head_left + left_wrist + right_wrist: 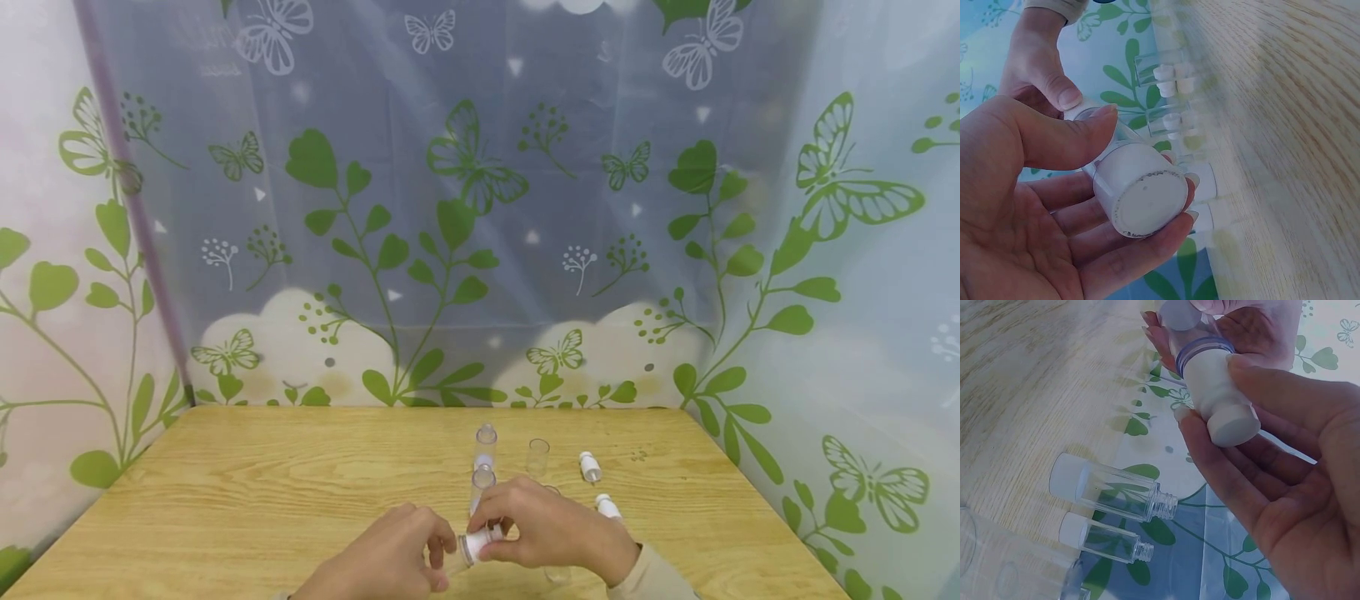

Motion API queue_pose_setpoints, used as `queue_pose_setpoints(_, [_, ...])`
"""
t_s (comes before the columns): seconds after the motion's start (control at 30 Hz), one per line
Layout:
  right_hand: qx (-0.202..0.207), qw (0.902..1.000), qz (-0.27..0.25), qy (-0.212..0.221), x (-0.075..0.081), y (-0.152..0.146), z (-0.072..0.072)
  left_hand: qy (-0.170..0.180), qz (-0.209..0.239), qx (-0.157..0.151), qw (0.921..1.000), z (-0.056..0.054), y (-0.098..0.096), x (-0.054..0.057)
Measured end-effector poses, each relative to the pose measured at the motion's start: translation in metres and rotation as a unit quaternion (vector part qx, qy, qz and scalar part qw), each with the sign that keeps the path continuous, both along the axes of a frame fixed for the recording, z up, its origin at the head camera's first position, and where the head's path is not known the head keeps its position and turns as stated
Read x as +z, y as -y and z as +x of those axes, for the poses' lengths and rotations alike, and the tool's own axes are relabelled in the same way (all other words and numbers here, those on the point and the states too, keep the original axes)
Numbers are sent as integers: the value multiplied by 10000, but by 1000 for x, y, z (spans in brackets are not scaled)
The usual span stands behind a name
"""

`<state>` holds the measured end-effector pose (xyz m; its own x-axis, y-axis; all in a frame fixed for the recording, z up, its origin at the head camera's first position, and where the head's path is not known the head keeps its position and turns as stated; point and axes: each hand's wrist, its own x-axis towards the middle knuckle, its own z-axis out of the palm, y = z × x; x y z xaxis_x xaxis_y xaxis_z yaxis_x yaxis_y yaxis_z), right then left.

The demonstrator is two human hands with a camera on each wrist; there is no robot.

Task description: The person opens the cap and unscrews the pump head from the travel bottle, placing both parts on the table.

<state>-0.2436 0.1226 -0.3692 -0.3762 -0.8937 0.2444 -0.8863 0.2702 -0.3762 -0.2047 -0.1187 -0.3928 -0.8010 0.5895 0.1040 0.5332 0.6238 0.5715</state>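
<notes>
Both hands meet on one small pump bottle (474, 546) held tilted above the near part of the table. My left hand (397, 550) grips its clear body, thumb on one side and fingers beneath; the white bottom (1150, 203) faces the left wrist view. At the other end my right hand (543, 532) pinches the white pump top (1210, 381) between thumb and fingers. A purplish ring (1204, 347) lies between pump top and clear body. Just beyond the hands stand two more clear bottles, a farther one (486, 446) and a nearer one (482, 483), with bare threaded necks.
The wooden table (262, 492) carries a clear cap (537, 457) behind the right hand, with other clear caps partly hidden by it. To the right are two white pump tops, one farther (589, 467), one nearer (607, 506). Patterned curtains (420, 250) enclose the table.
</notes>
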Motion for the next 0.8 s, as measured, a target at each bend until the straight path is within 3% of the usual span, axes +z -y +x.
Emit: queue_pose_setpoints(0.8, [18, 9999, -42, -145, 0, -1, 0, -19, 77, 3, 10000, 0, 1, -1])
